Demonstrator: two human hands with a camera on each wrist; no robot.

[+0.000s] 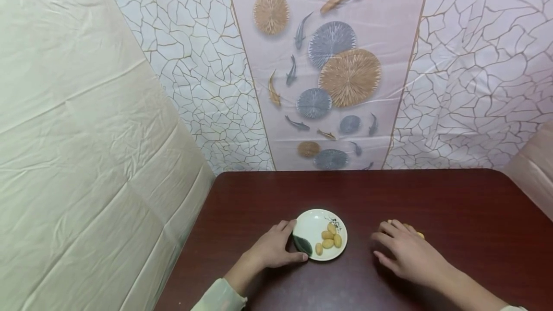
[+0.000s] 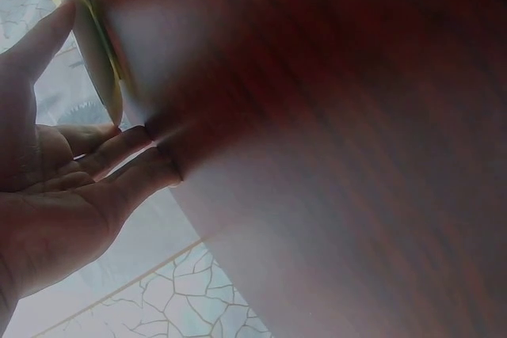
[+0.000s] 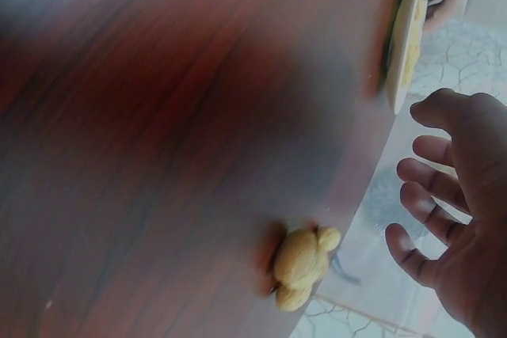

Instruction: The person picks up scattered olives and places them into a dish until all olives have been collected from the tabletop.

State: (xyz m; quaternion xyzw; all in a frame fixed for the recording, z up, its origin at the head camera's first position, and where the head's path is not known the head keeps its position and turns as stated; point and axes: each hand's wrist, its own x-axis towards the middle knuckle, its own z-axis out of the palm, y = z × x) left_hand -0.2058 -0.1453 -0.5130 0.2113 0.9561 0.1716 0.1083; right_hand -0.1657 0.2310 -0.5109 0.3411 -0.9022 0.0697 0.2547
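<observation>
A small white plate (image 1: 308, 227) with a dark green leaf-shaped patch and a dark printed sprig lies on the table. Several small yellow-brown oval pieces (image 1: 328, 244), resembling tiny potatoes, rest on its right half. My left hand (image 1: 273, 246) holds the plate's left rim, thumb at the near edge and fingers at the far-left edge. To the plate's right, my right hand (image 1: 408, 253) hovers with loosely bent, spread fingers and nothing between them. Beyond it is a small cluster of similar pieces (image 3: 301, 263) on the table, mostly hidden by that hand in the head view.
The dark red-brown table (image 1: 259, 191) has rounded far corners. Behind it hangs a patterned cloth (image 1: 354, 124) with fish and round motifs. A pale creased cloth (image 1: 108, 157) borders the left side, and another (image 1: 533, 172) the right.
</observation>
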